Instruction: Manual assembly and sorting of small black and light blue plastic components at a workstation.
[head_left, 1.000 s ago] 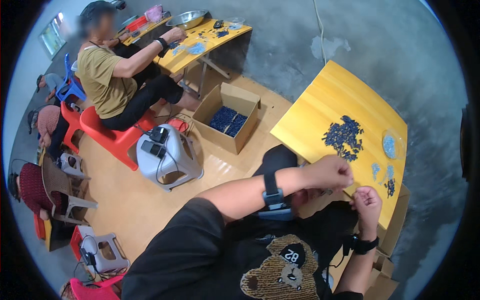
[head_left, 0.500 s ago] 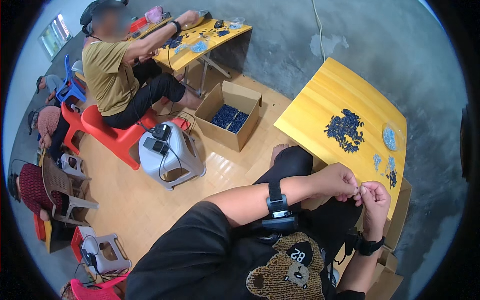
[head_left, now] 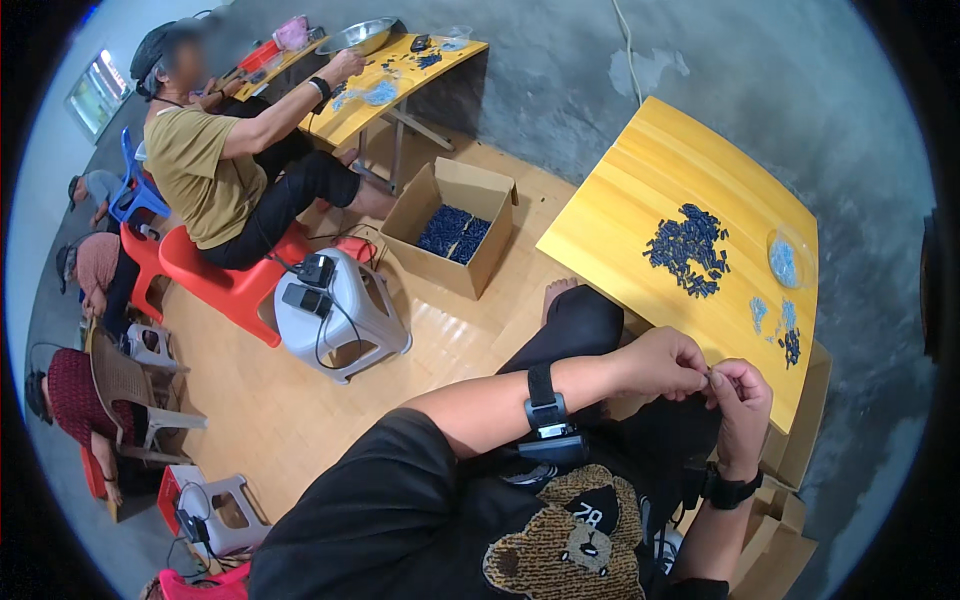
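Note:
My left hand and my right hand meet fingertip to fingertip just off the near edge of the yellow table. Both are closed in a pinch. A tiny dark piece seems to sit between the fingertips, too small to make out. Beyond my hands, a heap of small dark cylindrical pieces lies on the tabletop. To its right stands a clear round dish of small pale blue pieces. Loose pale pieces and a smaller cluster of dark pieces lie closer to my right hand.
An open cardboard box of dark pieces stands on the floor, left of the table. Beside it is a grey plastic stool with devices and cables. A co-worker sits at another yellow table. More cardboard stands at lower right.
My hands stay pinched together, with only a slight shift of the fingers. The view has moved a little. The co-worker's outstretched arm has drawn back, and a metal bowl shows more fully.

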`<state>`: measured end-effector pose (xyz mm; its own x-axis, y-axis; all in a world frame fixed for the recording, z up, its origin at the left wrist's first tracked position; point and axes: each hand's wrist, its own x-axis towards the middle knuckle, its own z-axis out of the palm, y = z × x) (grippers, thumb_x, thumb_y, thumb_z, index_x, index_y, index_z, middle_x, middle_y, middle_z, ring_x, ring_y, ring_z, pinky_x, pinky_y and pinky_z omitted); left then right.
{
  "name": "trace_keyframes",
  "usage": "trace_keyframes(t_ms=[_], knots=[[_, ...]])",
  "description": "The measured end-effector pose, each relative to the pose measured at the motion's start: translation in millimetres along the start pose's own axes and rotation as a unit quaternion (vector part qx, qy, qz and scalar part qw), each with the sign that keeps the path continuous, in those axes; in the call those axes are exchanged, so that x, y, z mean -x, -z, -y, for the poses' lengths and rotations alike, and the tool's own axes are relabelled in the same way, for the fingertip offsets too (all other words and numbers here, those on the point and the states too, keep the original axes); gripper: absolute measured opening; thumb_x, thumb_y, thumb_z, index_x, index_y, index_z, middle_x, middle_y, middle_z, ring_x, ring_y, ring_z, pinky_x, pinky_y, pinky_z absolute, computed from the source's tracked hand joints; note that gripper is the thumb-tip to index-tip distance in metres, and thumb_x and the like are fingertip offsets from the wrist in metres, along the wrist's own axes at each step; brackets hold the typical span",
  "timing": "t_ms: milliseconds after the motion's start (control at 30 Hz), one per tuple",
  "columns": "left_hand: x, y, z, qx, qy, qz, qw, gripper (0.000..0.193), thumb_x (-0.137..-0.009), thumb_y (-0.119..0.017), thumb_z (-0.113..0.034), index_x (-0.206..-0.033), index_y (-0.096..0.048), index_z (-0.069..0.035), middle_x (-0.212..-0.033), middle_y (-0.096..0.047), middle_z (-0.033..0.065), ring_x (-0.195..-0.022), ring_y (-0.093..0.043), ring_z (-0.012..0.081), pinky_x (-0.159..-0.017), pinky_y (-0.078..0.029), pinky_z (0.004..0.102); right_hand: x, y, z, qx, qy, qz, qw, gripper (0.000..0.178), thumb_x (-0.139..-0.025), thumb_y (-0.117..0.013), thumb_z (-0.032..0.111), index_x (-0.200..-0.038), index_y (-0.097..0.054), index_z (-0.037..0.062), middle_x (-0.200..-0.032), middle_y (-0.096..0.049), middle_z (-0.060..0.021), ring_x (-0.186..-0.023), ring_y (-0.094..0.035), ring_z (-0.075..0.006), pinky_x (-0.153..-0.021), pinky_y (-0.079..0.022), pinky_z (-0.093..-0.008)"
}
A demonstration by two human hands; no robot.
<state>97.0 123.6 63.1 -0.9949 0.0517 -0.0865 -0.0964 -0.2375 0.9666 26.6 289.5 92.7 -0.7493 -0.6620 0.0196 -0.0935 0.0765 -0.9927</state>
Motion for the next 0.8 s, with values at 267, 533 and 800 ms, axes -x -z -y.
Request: trace_keyframes(t_ms=[267,533,800], knots=[[0.4,0.0,0.5,0.011,-0.006,0.001,1.0,0.014,-0.08,-0.065,-0.013,-0.084,-0.063,0.0,-0.067,-0.06,0.0013,-0.06,-0.055,0.0073,-0.054,-0.046,0.0206,1.0,-1.5,2.0,-0.009,0.001,-0.007,1.0,0.004,-0.083,-0.062,0.003,-0.086,-0.06,0.001,-0.076,-0.057,0.0006,-0.062,-0.05,-0.0048,-0.055,-0.039,-0.0176],[-3.4,2.5,-4.5,-0.029,-0.028,-0.009,0.999,0.016,-0.08,-0.065,-0.015,-0.082,-0.063,0.0,-0.067,-0.061,0.0029,-0.06,-0.057,0.009,-0.055,-0.046,0.0215,-7.3,-1.2,2.9,-0.023,-0.004,-0.008,1.0,0.005,-0.083,-0.063,0.006,-0.085,-0.061,0.002,-0.073,-0.058,0.001,-0.061,-0.049,-0.0042,-0.055,-0.039,-0.0173],[-5.5,-5.2,-5.3,-0.045,-0.029,-0.008,0.999,0.016,-0.081,-0.065,-0.016,-0.084,-0.063,0.0,-0.068,-0.061,0.0027,-0.06,-0.057,0.0088,-0.055,-0.046,0.0212,-3.8,5.8,1.2,-0.016,0.0,-0.022,1.0,0.007,-0.084,-0.062,0.008,-0.087,-0.061,0.0021,-0.073,-0.059,0.0002,-0.061,-0.05,-0.0054,-0.056,-0.039,-0.0182]])
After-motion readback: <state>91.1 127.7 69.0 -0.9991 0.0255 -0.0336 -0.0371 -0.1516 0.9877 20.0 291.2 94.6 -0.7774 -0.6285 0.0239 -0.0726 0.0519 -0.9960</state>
